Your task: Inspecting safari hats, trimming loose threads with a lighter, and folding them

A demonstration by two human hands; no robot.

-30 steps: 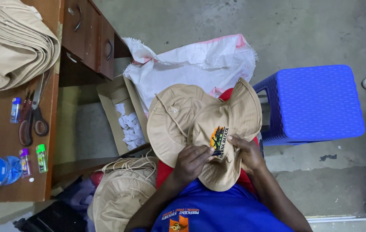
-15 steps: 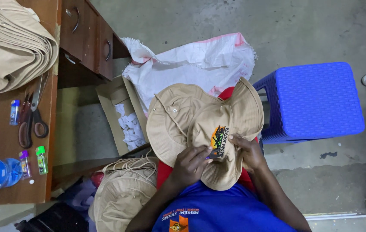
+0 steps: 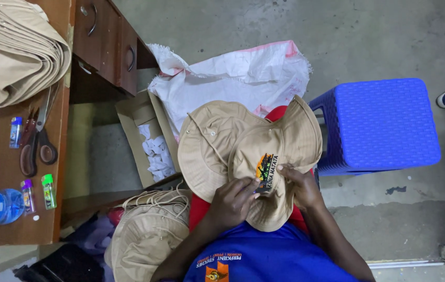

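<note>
Two Hands on the Hat Patch

We held the tan hat on our lap. Our left hand pinched at the embroidered patch; our right hand gripped the crown beside it. Compared with a second earlier, only the left fingertips had crept nearer the patch, indicating fine work there. Scissors lay on the desk.

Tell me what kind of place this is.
Probably a small hat-making or garment workshop: a stack of tan hats on a wooden desk beside scissors, and both hands work at the embroidered patch on a tan hat.
</note>
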